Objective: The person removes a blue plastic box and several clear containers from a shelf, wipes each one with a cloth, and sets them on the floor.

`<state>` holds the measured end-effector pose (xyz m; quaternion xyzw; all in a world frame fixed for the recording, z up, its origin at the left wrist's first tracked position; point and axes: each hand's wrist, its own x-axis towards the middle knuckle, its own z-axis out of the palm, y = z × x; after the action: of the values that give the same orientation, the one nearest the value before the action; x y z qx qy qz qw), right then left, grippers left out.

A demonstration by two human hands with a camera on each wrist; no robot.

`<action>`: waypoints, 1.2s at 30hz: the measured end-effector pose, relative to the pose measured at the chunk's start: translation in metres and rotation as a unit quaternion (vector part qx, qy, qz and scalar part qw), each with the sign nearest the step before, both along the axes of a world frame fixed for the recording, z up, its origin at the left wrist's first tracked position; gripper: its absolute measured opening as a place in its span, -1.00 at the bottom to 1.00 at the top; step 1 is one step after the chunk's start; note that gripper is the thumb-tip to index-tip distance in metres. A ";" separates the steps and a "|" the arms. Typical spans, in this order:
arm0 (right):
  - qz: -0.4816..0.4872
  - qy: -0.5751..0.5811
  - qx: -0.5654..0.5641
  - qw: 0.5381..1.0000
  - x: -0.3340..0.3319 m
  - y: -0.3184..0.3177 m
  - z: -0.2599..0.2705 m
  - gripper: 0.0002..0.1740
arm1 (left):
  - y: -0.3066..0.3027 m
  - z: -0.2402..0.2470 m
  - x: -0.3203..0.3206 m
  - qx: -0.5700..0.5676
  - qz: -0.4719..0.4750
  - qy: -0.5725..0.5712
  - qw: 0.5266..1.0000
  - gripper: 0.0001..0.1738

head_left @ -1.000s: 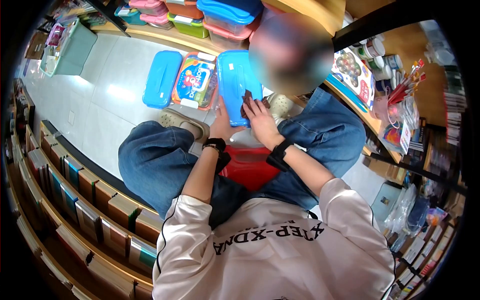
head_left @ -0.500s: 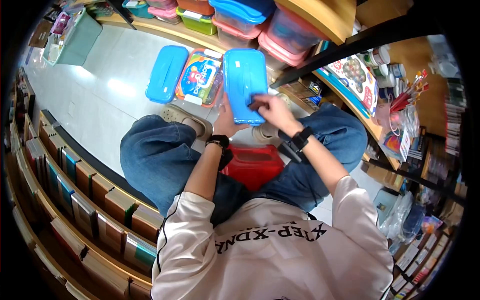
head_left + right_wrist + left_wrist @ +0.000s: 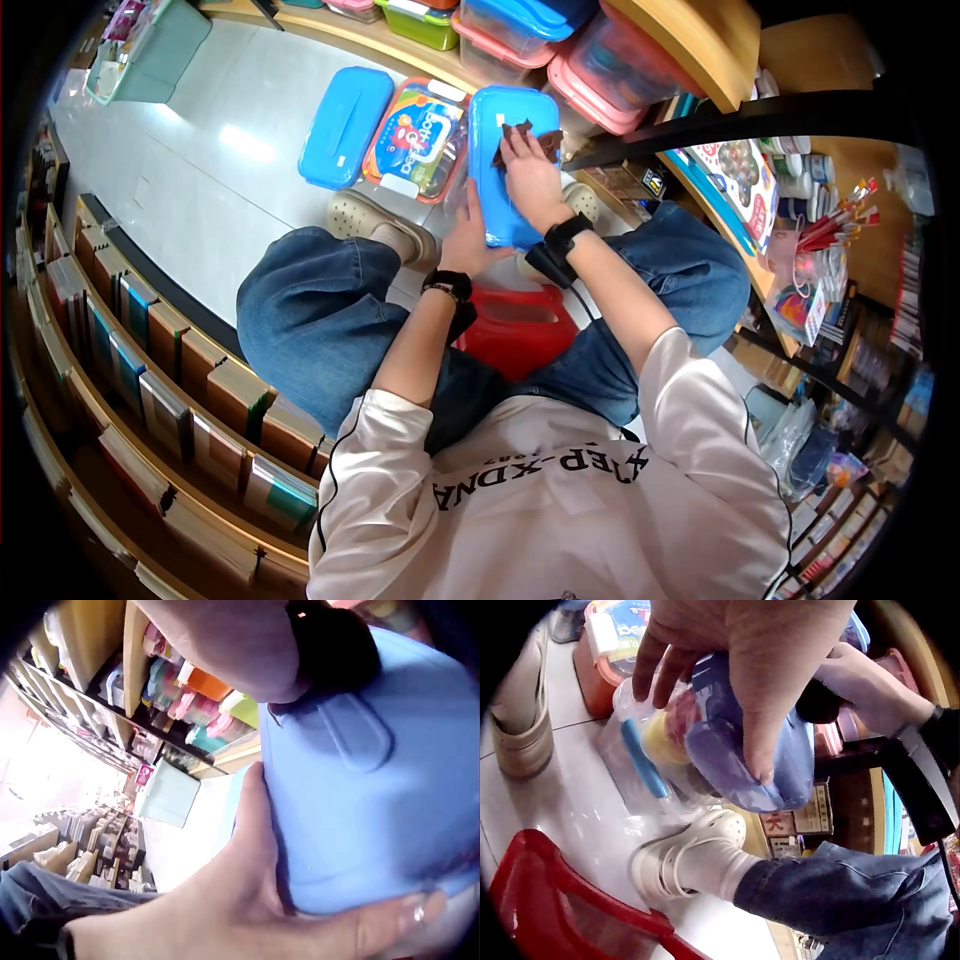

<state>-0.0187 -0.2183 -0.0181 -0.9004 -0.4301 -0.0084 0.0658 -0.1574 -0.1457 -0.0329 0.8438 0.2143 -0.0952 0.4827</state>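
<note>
A clear storage box with a blue lid [image 3: 492, 198] stands between the person's feet. The left hand [image 3: 470, 240] grips its near left corner, thumb at the end of the lid [image 3: 795, 776] and fingers along the side. On top, the right hand [image 3: 535, 188] presses a dark brown cloth [image 3: 546, 147] against the lid's far part with outstretched fingers. The cloth looks nearly black in the right wrist view, beside a raised loop shape on the lid [image 3: 352, 825]. Colourful contents show through the box's clear wall [image 3: 619, 776].
Left of the box are a storage box with a printed label [image 3: 405, 145] and another blue-lidded box [image 3: 345, 125]. A red stool [image 3: 515, 335] is between the person's legs. Shelves with stacked bins [image 3: 610, 75] stand ahead, book racks [image 3: 190, 370] at left, brushes [image 3: 835, 220] at right.
The right hand has lifted the bunched cloth, then spread it on the lid farther from the person. The left hand keeps its hold at the corner. The head view has shifted slightly.
</note>
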 end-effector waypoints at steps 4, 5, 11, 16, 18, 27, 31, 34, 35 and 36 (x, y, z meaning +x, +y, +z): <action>0.013 -0.019 -0.054 0.998 -0.028 -0.009 0.007 -0.48 | -0.001 -0.001 0.000 0.002 -0.004 -0.002 1.000 0.51; 0.010 -0.022 -0.054 0.998 -0.032 -0.013 0.009 -0.48 | -0.002 -0.003 0.000 0.002 -0.007 -0.004 1.000 0.51; 0.083 0.046 -0.028 0.995 -0.047 -0.039 0.015 -0.48 | -0.003 -0.013 -0.001 -0.007 0.011 -0.035 0.999 0.53; 0.112 0.101 -0.009 0.989 -0.067 -0.061 0.025 -0.50 | -0.003 -0.010 -0.001 -0.007 0.011 -0.027 1.000 0.54; 0.121 0.151 0.011 0.981 -0.059 -0.070 0.028 -0.52 | -0.003 -0.008 0.000 -0.004 0.011 0.000 1.000 0.53; -0.052 0.225 0.211 0.950 0.025 -0.032 0.050 -0.57 | -0.003 -0.008 -0.001 0.022 0.006 -0.044 0.999 0.52; -0.003 0.110 0.134 0.985 0.032 -0.023 0.013 -0.51 | -0.001 -0.004 -0.003 0.011 -0.002 -0.035 0.999 0.52; -0.002 0.075 0.081 0.994 0.015 -0.025 0.002 -0.47 | 0.000 0.001 -0.001 0.009 -0.009 -0.008 1.000 0.51; -0.006 0.067 0.059 0.996 0.010 -0.026 0.003 -0.46 | 0.001 0.003 0.000 0.008 -0.009 -0.007 1.000 0.51; 0.002 0.074 0.044 0.996 0.006 -0.030 0.006 -0.45 | 0.000 0.003 0.000 0.005 -0.011 0.001 1.000 0.51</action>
<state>-0.0128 -0.2482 -0.0125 -0.8940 -0.4250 0.0397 0.1366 -0.1576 -0.1452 -0.0304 0.8484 0.2060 -0.0999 0.4774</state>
